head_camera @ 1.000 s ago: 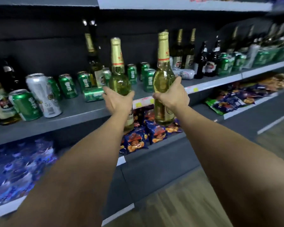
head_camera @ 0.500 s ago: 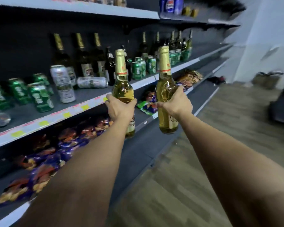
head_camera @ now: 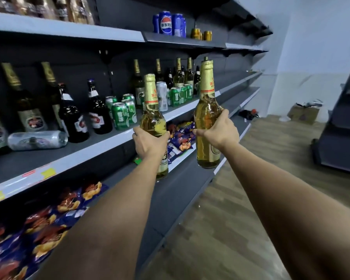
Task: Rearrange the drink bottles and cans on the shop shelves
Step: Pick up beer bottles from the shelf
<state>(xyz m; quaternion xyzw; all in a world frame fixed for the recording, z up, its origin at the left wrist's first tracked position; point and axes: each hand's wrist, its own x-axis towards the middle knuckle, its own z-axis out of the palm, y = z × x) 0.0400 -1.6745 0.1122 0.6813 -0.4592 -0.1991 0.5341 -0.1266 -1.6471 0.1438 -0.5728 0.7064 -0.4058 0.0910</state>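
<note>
Two bare arms reach forward from the bottom of the view. The left hand [head_camera: 150, 143] wraps its grip around the belly of a gold-foiled amber beer bottle [head_camera: 153, 120], held upright at centre. The right hand [head_camera: 218, 132], at 3 o'clock of it, grips a matching second bottle [head_camera: 206, 110] slightly higher. Both bottles hang in the air before the middle shelf [head_camera: 85, 156], where dark bottles [head_camera: 98, 112] and green cans [head_camera: 122, 115] stand at 9 o'clock. Blue cans [head_camera: 166, 23] sit at 12 o'clock.
</note>
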